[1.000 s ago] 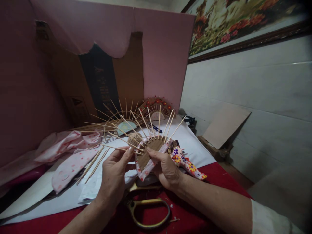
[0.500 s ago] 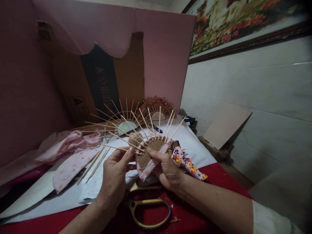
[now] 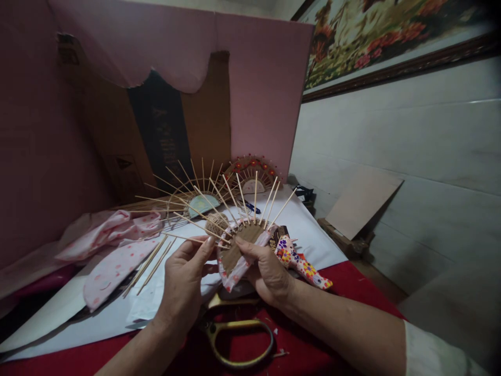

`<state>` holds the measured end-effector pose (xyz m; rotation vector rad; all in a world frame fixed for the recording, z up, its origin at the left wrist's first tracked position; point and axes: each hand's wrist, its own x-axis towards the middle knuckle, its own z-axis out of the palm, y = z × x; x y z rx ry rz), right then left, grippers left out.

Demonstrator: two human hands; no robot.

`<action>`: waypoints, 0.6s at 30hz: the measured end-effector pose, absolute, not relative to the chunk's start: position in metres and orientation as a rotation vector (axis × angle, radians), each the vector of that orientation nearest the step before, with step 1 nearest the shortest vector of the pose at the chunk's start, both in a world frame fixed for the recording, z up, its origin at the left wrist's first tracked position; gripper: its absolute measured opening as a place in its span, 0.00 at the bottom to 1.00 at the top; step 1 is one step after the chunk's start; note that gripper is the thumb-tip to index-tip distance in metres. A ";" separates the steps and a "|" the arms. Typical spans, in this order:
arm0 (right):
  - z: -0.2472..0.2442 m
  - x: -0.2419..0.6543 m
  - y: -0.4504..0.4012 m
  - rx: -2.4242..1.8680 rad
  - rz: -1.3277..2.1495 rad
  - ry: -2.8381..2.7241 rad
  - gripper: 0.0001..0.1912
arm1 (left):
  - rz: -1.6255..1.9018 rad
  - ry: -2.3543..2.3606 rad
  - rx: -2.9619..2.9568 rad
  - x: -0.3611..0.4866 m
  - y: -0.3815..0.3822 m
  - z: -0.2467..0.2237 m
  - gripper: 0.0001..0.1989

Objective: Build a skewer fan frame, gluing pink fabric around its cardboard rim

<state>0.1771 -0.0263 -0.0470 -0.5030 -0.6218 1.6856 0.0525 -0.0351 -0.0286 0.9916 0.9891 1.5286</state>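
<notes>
A cardboard half-disc (image 3: pixel 233 259) edged with pink dotted cloth is held up at the centre, with several thin wooden sticks fanning out from its curved edge. My right hand (image 3: pixel 270 269) grips it from the right, thumb flat on the cardboard and fingers behind. My left hand (image 3: pixel 188 274) pinches the lowest stick on the left, close to the cloth edge. Behind the sticks lies a ball of twine (image 3: pixel 216 223). Gold-handled scissors (image 3: pixel 240 325) rest below the hands; their blades are hidden.
Loose sticks (image 3: pixel 151 266) and pink dotted cloth (image 3: pixel 117 269) lie at left. A flowered stuffed piece (image 3: pixel 307 269) is at right. Behind stand a stick fan with a light-blue centre (image 3: pixel 203 204), a red-flowered fan (image 3: pixel 252 169) and a pink board (image 3: pixel 262 99).
</notes>
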 end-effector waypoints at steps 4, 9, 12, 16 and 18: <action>-0.044 0.177 -0.027 -0.516 1.689 -0.618 0.13 | 1.526 0.989 0.989 0.052 -0.036 -0.029 0.09; -0.044 0.177 -0.027 -0.507 1.695 -0.608 0.12 | 1.528 0.986 0.980 0.053 -0.034 -0.029 0.09; -0.046 0.177 -0.027 -0.503 1.696 -0.617 0.12 | 1.528 0.983 0.984 0.053 -0.033 -0.028 0.09; -0.047 0.177 -0.026 -0.487 1.703 -0.606 0.11 | 1.521 0.983 0.991 0.053 -0.034 -0.029 0.08; -0.046 0.177 -0.026 -0.473 1.705 -0.602 0.11 | 1.516 0.979 0.995 0.054 -0.035 -0.029 0.08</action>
